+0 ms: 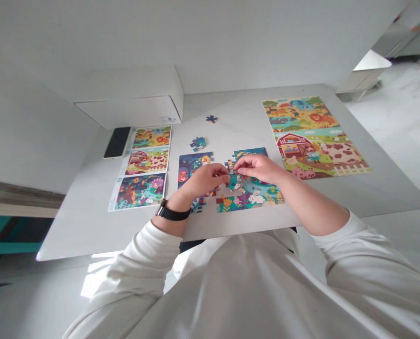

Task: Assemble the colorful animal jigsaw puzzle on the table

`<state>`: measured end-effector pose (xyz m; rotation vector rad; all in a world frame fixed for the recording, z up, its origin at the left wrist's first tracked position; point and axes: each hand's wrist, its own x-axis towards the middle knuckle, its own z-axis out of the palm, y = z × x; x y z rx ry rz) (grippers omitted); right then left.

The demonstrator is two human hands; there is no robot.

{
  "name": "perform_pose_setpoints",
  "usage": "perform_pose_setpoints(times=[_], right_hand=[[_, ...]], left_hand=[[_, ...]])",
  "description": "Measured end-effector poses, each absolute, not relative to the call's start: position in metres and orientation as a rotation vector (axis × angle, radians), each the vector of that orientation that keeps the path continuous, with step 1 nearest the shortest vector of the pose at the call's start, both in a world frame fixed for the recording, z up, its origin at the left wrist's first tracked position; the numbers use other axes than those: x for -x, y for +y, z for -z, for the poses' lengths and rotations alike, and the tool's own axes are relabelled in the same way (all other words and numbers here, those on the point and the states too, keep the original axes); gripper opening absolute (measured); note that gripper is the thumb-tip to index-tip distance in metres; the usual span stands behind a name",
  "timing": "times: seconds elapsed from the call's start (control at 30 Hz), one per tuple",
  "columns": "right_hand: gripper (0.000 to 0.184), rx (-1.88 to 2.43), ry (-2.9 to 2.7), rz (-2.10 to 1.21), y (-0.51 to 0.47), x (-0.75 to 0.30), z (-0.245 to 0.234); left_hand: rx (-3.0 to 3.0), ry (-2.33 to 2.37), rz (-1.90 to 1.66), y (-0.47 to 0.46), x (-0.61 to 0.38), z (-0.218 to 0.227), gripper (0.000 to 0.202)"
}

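In the head view, the puzzle point(250, 200) lay near the near edge of the bench point(132, 233), in two parts with a gap between them. The left hand point(210, 180) was over the left part, its thumb and fingers drawn close at the gap; whether that grip had a piece in it could not be told. The right hand point(255, 168) reached over the far side of the right part, its grip narrow, fingertips at a small piece point(229, 165); whether they pinched it or only touched it was unclear.

The pieces looked like thin, stiff card: probably light, a little slippery on the printed face, with tabs that could bend or fray. They seemed best taken by opposite edges between thumb and fingertip, and the joined parts pushed flat, since lifting might split them.

A joined cluster point(198, 143) lay beyond the puzzle, and a loose piece point(211, 119) farther toward the far edge. Two joined pictures point(319, 141), savanna and farm, lay toward the right edge. Toward the left edge were a sheet point(146, 162) of three pictures and a phone point(117, 142).

The box point(128, 112) at the far left corner bore small print and a square code point(170, 119), too small to read; the sheet's margin marks were unreadable too, and no brand could be made out
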<state>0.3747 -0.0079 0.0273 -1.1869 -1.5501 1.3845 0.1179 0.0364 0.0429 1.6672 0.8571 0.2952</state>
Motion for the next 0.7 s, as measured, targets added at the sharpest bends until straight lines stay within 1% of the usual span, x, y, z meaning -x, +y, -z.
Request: perform_pose_setpoints(times=[0.2, 0.4, 0.57, 0.7], right_hand=[[0.031, 1.181, -1.545, -1.379, -0.0083, -0.3773, -0.0303], [0.028, 1.206, -1.601, -1.369, -0.0070, -0.3784, -0.0278], [0.026, 1.210, -1.622, -1.368, -0.0081, -0.3774, -0.0288], [0.025, 1.195, -1.621, -1.375, -0.0086, -0.3756, -0.0289]], left_hand=[[-1.625, 0.864, -0.328, 0.0392, -0.1155, -0.0415, 0.027], [-1.573, 0.880, -0.288, 0.0389, -0.1160, -0.0419, 0.026], [-1.560, 0.871, -0.279, 0.0368, -0.1166, -0.0438, 0.032], [-1.566, 0.861, -0.267, 0.0356, -0.1173, -0.0439, 0.030]])
